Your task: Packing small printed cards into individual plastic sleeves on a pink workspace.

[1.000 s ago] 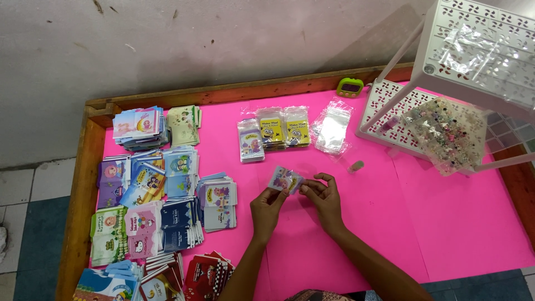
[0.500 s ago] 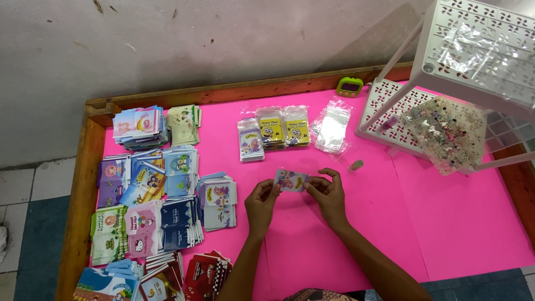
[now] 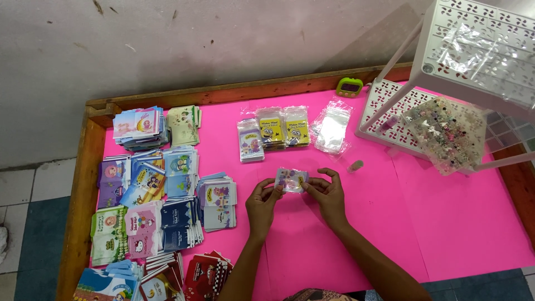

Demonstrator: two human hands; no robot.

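Note:
Both my hands hold one small card in a clear plastic sleeve [image 3: 291, 179] just above the pink table top [image 3: 446, 223]. My left hand [image 3: 263, 202] pinches its left edge. My right hand [image 3: 327, 192] pinches its right edge with thumb and fingers. The card lies flat and level between them. Beyond it lie three rows of sleeved cards: a pale purple one [image 3: 249, 140] and two yellow ones [image 3: 271, 128], [image 3: 296, 126]. A stack of empty clear sleeves [image 3: 332, 129] lies to their right.
Many piles of colourful printed cards [image 3: 150, 184] cover the table's left side. A white perforated plastic rack [image 3: 479, 50] stands at the right with a bag of small trinkets [image 3: 446, 134]. A green timer [image 3: 349, 87] sits by the wooden rim [image 3: 223, 93]. A small capsule-like object [image 3: 355, 165] lies near my right hand.
The card has turned from tilted to level between my hands and shifted slightly right. My right hand moved a little to the right.

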